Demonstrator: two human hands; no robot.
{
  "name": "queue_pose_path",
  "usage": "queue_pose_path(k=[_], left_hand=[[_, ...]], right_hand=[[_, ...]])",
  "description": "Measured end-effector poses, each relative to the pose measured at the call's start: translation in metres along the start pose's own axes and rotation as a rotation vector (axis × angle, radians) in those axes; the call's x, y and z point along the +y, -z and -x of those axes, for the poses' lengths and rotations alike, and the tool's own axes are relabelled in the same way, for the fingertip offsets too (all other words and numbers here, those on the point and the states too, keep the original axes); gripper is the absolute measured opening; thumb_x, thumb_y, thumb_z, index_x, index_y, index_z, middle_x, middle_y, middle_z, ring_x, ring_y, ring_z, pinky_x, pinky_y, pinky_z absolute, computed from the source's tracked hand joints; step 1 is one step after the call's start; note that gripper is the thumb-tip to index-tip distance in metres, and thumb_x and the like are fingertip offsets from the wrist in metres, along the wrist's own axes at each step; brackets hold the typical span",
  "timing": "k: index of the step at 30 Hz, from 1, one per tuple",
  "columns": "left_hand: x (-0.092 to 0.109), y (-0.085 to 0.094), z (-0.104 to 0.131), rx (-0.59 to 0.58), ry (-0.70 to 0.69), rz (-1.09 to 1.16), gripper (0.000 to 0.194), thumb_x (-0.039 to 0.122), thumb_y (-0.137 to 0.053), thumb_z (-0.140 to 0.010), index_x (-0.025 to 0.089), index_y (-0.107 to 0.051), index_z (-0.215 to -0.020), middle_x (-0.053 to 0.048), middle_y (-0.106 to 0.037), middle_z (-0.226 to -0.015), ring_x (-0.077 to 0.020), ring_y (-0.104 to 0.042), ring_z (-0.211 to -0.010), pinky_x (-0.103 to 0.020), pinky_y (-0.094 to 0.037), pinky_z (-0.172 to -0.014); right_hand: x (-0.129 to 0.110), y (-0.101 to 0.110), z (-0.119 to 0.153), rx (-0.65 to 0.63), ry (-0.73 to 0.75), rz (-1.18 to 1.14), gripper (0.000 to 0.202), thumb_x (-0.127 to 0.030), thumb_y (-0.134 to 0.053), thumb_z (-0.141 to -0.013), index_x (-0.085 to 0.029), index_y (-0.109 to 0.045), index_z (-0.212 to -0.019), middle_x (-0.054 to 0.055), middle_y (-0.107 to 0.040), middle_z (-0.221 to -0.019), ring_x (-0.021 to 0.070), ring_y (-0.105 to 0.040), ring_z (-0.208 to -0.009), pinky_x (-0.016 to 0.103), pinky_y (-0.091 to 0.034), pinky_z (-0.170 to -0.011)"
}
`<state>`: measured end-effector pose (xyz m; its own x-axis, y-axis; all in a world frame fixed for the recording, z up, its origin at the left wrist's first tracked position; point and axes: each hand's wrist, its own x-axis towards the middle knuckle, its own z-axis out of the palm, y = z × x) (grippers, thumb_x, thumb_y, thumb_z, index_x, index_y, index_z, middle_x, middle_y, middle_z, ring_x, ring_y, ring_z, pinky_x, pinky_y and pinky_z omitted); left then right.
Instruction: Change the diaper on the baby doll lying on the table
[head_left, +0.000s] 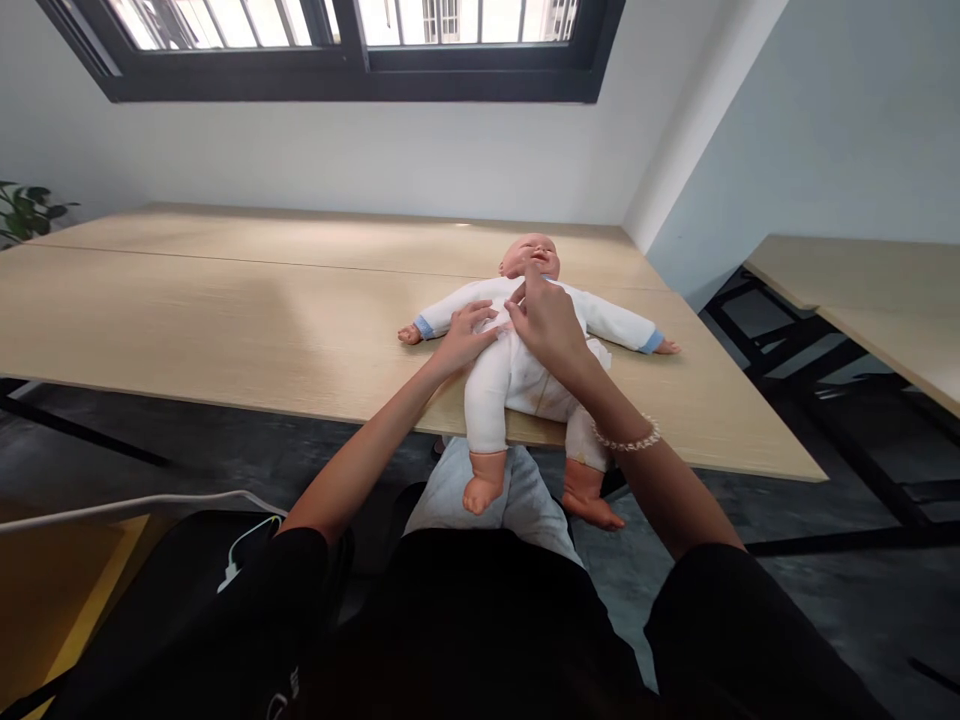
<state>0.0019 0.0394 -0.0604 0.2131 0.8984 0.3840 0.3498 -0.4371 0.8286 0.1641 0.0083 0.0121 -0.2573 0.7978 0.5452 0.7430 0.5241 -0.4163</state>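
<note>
A baby doll point(487, 393) in a white suit with blue cuffs lies on its back on the wooden table point(225, 310). Its head is toward the window, its arms are spread, and both feet hang past the near edge. My left hand point(471, 338) rests on the doll's chest with fingers apart. Over the upper chest, just below the chin, is my right hand point(551, 320). One of its fingers points up toward the doll's mouth, while the thumb and another finger come close together; anything between them is hidden. White fabric point(600, 352) bunches beside the right wrist.
A second table point(862, 280) stands to the right beyond a gap. Black chair point(172, 560) and white cable point(187, 497) are at lower left. Behind the table is a wall with a dark-framed window point(360, 75); a plant point(30, 212) shows at far left.
</note>
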Motion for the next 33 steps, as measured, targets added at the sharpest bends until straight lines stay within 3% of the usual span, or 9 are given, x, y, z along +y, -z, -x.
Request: queue_pose_path(k=[5,9,12,15,19,23,27,30,33], left_hand=[[0.006,0.002,0.005,-0.029,0.031,-0.087,0.030,0.035,-0.064,-0.093,0.021,-0.072,-0.118,-0.011,-0.053,-0.149,-0.0282,-0.041,-0.147,-0.044,-0.028,-0.125],[0.011,0.005,0.009,-0.057,-0.005,-0.169,0.031,0.030,-0.060,-0.094,0.026,-0.072,-0.121,-0.007,-0.054,-0.146,-0.0270,-0.042,-0.145,-0.045,-0.029,-0.125],[0.015,0.007,0.011,-0.078,-0.009,-0.228,0.033,0.028,-0.056,-0.094,0.027,-0.071,-0.124,-0.006,-0.055,-0.146,-0.0277,-0.042,-0.144,-0.048,-0.027,-0.125],[0.019,0.006,0.013,-0.048,-0.057,-0.266,0.036,0.028,-0.057,-0.093,0.025,-0.070,-0.126,-0.008,-0.057,-0.145,-0.0285,-0.043,-0.143,-0.050,-0.029,-0.124],[0.025,0.002,0.014,-0.019,-0.272,-0.162,0.035,0.033,-0.053,-0.096,0.021,-0.070,-0.124,-0.009,-0.067,-0.136,-0.0270,-0.052,-0.138,-0.046,-0.036,-0.121],[0.035,0.001,0.017,-0.152,-0.285,-0.130,0.047,0.040,-0.035,-0.105,0.018,-0.073,-0.120,-0.009,-0.071,-0.133,-0.0249,-0.061,-0.130,-0.043,-0.042,-0.117],[0.052,0.006,0.021,-0.318,-0.288,-0.352,0.056,0.050,-0.030,-0.107,0.019,-0.063,-0.139,-0.009,-0.058,-0.150,-0.0265,-0.046,-0.147,-0.048,-0.031,-0.124],[0.070,0.007,0.023,-0.378,-0.313,-0.495,0.063,0.060,-0.035,-0.104,0.017,-0.057,-0.143,-0.012,-0.053,-0.155,-0.0303,-0.041,-0.150,-0.052,-0.024,-0.127],[0.084,0.004,0.024,-0.371,-0.309,-0.561,0.063,0.065,-0.039,-0.101,0.015,-0.065,-0.130,-0.016,-0.063,-0.141,-0.0350,-0.054,-0.138,-0.051,-0.036,-0.119]], right_hand=[[0.013,0.006,0.009,0.087,-0.162,-0.120,0.036,-0.019,-0.058,-0.079,-0.022,-0.053,-0.114,0.002,-0.067,-0.079,0.0276,-0.066,-0.079,0.044,-0.053,-0.082],[0.019,0.012,0.015,0.061,-0.360,-0.211,0.034,-0.018,-0.064,-0.070,-0.022,-0.052,-0.102,0.001,-0.068,-0.076,0.0271,-0.067,-0.078,0.042,-0.052,-0.080],[0.025,0.012,0.017,0.023,-0.422,-0.306,0.035,-0.017,-0.065,-0.067,-0.023,-0.049,-0.098,-0.002,-0.066,-0.073,0.0246,-0.067,-0.075,0.039,-0.051,-0.078],[0.033,0.008,0.017,-0.013,-0.441,-0.421,0.038,-0.019,-0.065,-0.065,-0.023,-0.047,-0.099,-0.004,-0.064,-0.069,0.0221,-0.064,-0.070,0.035,-0.049,-0.072],[0.041,0.004,0.018,-0.010,-0.466,-0.485,0.045,-0.019,-0.066,-0.060,-0.023,-0.044,-0.100,-0.008,-0.059,-0.063,0.0207,-0.060,-0.064,0.032,-0.045,-0.065],[0.046,0.000,0.020,0.007,-0.464,-0.511,0.044,-0.019,-0.063,-0.061,-0.024,-0.043,-0.100,-0.010,-0.053,-0.059,0.0200,-0.058,-0.060,0.031,-0.043,-0.061],[0.043,-0.002,0.017,0.092,-0.477,-0.474,0.040,-0.016,-0.061,-0.060,-0.024,-0.045,-0.096,-0.008,-0.052,-0.066,0.0175,-0.055,-0.062,0.031,-0.044,-0.061],[0.035,0.008,0.017,0.219,-0.399,-0.462,0.034,-0.018,-0.060,-0.069,-0.022,-0.049,-0.101,-0.003,-0.057,-0.076,0.0176,-0.058,-0.068,0.033,-0.049,-0.068],[0.030,0.027,0.028,0.322,-0.245,-0.377,0.022,-0.031,-0.057,-0.085,-0.020,-0.059,-0.104,0.006,-0.067,-0.095,0.0218,-0.065,-0.085,0.039,-0.055,-0.080]])
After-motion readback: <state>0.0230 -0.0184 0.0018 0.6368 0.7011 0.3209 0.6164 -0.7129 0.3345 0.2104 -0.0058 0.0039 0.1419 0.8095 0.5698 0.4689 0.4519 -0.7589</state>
